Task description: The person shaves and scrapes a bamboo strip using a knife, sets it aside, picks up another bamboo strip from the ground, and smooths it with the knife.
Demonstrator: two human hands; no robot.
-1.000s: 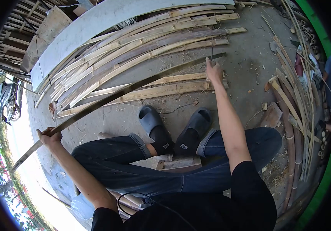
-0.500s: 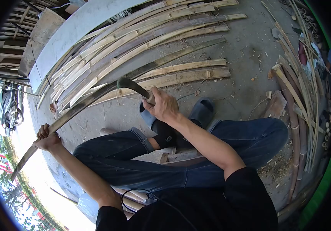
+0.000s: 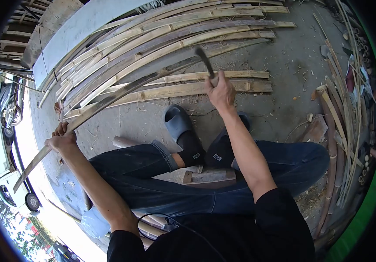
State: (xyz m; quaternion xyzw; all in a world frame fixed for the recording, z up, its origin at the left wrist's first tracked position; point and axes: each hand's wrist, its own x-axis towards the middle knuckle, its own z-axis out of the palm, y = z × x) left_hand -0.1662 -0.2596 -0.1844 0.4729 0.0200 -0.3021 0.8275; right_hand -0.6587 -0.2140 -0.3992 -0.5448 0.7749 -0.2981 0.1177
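Note:
A long bamboo strip [image 3: 127, 88] slants from the lower left up to the upper right. Near its lower end my left hand [image 3: 62, 139] is closed around it. My right hand [image 3: 222, 92] grips the handle of a curved dark blade [image 3: 204, 61], whose tip overlaps the strip in view. Whether blade and strip touch, I cannot tell. Below the strip are my feet in grey slippers [image 3: 178, 122].
Split bamboo strips [image 3: 161, 37] lie in a row ahead, with two more [image 3: 196, 88] nearer my feet. Bamboo poles and thin slivers [image 3: 334, 144] lie at the right. A small wooden block [image 3: 210, 175] is between my legs. Vehicles [image 3: 11, 183] stand outside at the left.
My right hand came in from the strip's far end with the blade, then moved back up and right along the strip. My left hand keeps hold, slightly shifted right.

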